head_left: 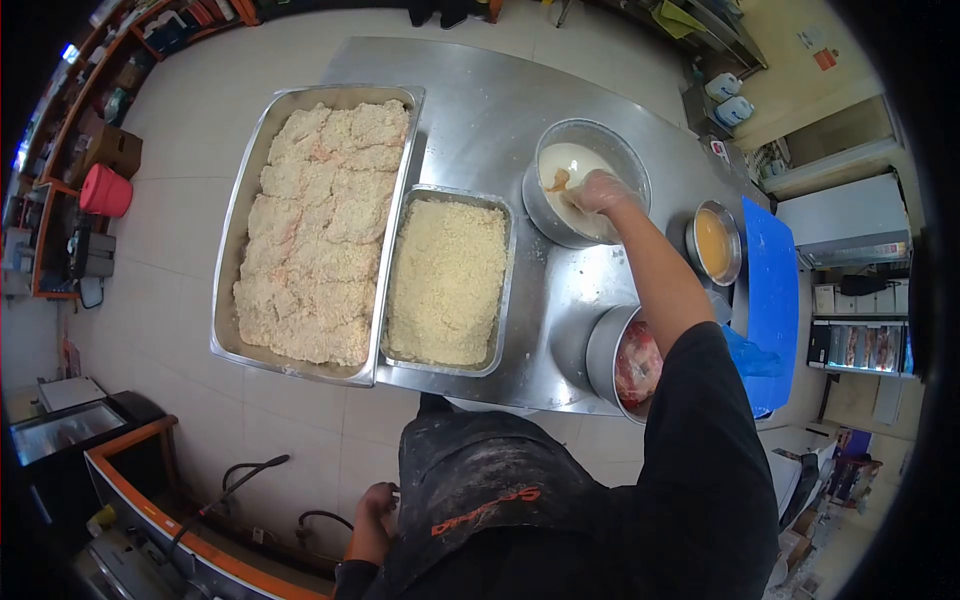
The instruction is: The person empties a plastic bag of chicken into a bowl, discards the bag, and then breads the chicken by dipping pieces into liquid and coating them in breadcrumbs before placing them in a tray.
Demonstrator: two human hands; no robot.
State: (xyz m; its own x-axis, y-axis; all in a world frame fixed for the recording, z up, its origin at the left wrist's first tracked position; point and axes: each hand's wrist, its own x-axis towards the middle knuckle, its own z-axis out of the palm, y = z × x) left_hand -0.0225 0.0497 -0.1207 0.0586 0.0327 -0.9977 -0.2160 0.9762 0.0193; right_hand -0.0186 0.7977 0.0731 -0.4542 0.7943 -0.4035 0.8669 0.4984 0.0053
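My right hand (597, 191), in a clear glove, reaches into a metal pot (636, 165) of pale, milky batter (575, 158). Its fingers are closed at a brownish piece of meat (558, 181) that partly shows above the liquid. My left hand (378, 498) hangs low beside my apron (480, 480), away from the table, with its fingers curled and nothing visible in them. Left of the pot, a smaller metal tray (508, 270) holds pale breadcrumbs (447, 280). Next to it, a large metal tray (236, 235) is filled with crumb-coated pieces (320, 230).
A pot (600, 350) of raw red meat (637, 365) stands at the table's near edge, partly behind my right arm. Farther right are a bowl (733, 245) of yellow-orange liquid and a blue board (770, 290). All the trays and pots rest on a steel table (470, 110).
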